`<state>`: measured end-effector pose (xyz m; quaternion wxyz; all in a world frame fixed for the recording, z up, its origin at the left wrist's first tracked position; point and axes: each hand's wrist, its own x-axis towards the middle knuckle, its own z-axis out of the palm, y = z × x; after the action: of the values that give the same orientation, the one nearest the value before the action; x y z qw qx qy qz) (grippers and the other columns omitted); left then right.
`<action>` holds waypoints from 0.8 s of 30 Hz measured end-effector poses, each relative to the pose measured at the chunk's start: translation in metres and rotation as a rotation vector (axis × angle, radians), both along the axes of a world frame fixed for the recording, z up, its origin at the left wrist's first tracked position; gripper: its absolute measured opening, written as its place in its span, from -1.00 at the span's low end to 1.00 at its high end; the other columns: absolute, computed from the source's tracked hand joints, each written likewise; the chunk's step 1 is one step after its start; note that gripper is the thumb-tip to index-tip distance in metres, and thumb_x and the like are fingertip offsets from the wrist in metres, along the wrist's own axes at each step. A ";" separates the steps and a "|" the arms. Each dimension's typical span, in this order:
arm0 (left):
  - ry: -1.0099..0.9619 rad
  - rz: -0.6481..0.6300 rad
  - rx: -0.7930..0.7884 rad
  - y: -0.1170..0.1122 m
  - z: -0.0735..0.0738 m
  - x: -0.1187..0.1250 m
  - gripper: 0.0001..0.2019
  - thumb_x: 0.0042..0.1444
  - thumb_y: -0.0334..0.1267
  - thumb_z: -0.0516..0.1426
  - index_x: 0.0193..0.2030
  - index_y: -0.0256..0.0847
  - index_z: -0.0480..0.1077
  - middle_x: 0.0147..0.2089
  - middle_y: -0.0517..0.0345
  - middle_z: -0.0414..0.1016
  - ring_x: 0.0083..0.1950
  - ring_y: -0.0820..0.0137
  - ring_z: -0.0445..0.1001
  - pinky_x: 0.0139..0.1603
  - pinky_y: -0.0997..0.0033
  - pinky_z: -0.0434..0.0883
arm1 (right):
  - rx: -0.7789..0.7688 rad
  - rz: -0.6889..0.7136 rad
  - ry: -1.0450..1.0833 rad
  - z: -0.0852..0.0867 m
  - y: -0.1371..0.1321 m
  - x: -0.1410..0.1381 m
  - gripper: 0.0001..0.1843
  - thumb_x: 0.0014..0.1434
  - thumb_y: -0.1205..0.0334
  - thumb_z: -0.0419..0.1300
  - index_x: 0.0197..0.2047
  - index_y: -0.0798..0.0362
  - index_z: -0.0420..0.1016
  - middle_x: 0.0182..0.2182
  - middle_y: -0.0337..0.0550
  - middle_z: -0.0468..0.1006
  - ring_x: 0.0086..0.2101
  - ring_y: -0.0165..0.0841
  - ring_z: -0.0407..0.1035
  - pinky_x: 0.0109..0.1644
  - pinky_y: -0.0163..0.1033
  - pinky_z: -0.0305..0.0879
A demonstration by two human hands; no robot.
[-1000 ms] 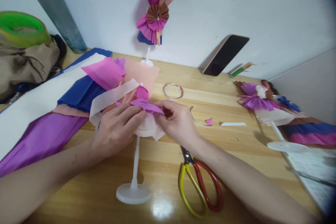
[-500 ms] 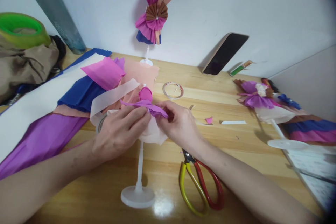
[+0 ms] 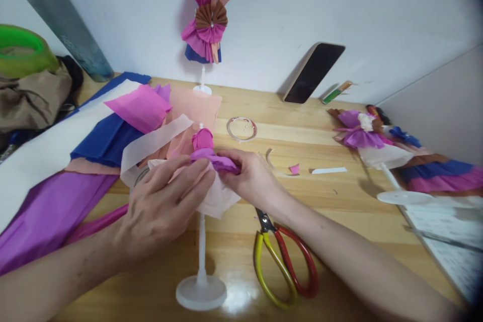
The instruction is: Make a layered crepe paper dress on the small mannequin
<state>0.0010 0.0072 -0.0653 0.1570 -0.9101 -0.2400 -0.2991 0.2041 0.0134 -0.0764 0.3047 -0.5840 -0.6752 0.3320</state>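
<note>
I can't read any lettering from here; the pale marks on the bottle (image 3: 65,25) are too blurred.

At mid-frame, your paper strip (image 3: 223,162) was purple and your paper skirt (image 3: 217,202) whitish; at lower centre, your scissors (image 3: 286,260) were yellow-and-red-handled.

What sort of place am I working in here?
Probably a craft desk, whether at home or in a workshop I can't tell: overlapping coloured sheets lie at the left, scissors near the front, and a pleated decoration stands at the back.
</note>
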 end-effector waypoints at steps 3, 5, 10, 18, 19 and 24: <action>-0.098 0.025 0.037 -0.012 0.003 -0.001 -0.77 0.03 -0.54 0.21 -0.15 -0.32 0.42 -0.28 0.04 0.54 -0.27 0.27 0.46 -0.27 0.29 0.38 | 0.013 -0.013 -0.037 0.002 0.000 0.001 -0.65 -0.06 0.50 0.13 -0.23 0.05 0.63 -0.47 -0.28 0.56 -0.46 -0.43 0.37 -0.38 -0.37 0.20; -0.096 0.063 -0.156 -0.023 0.004 0.000 -0.87 0.09 -0.50 0.15 -0.41 -0.24 0.34 -0.52 0.22 0.39 -0.50 0.43 0.33 -0.49 0.41 0.22 | 0.019 -0.028 -0.039 0.003 0.000 0.001 -0.65 -0.06 0.48 0.14 -0.22 0.05 0.63 -0.51 -0.30 0.54 -0.50 -0.46 0.32 -0.41 -0.38 0.16; -0.001 0.145 -0.814 -0.053 0.006 -0.003 -0.73 0.11 -0.31 0.11 -0.60 -0.18 0.21 -0.66 0.28 0.25 -0.67 0.52 0.18 -0.65 0.45 0.02 | 0.014 -0.030 0.008 0.007 -0.001 -0.002 -0.67 -0.05 0.46 0.14 -0.23 0.06 0.63 -0.51 -0.29 0.53 -0.50 -0.46 0.30 -0.44 -0.39 0.14; -0.370 0.315 -1.773 -0.054 0.004 0.011 -0.86 0.01 -0.20 0.17 -0.43 -0.21 0.34 -0.57 0.26 0.38 -0.64 0.51 0.29 -0.66 0.55 0.11 | 0.045 -0.011 0.070 0.004 -0.002 -0.004 -0.66 0.01 0.42 0.14 -0.15 0.04 0.61 -0.47 -0.27 0.55 -0.48 -0.44 0.32 -0.41 -0.37 0.20; -0.476 0.348 -1.924 -0.052 0.000 0.017 -0.84 0.00 -0.16 0.17 -0.39 -0.20 0.33 -0.60 0.30 0.34 -0.69 0.52 0.25 -0.69 0.55 0.11 | 0.052 -0.007 0.084 0.003 -0.002 -0.003 -0.64 0.01 0.41 0.14 -0.12 0.03 0.60 -0.48 -0.28 0.54 -0.48 -0.45 0.31 -0.42 -0.37 0.20; -0.765 0.370 -2.219 -0.046 -0.005 0.040 -0.72 -0.05 -0.08 0.20 -0.54 -0.26 0.33 -0.81 0.38 0.12 -0.77 0.64 -0.02 -0.72 0.59 -0.06 | 0.071 -0.002 0.084 0.003 -0.006 0.000 -0.56 0.01 0.40 0.15 -0.02 0.05 0.57 -0.54 -0.31 0.45 -0.53 -0.47 0.26 -0.45 -0.37 0.16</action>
<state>0.0412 -0.0387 -0.0705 -0.7584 -0.3517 -0.5271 -0.1529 0.2039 0.0072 -0.0731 0.3534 -0.5592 -0.6726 0.3318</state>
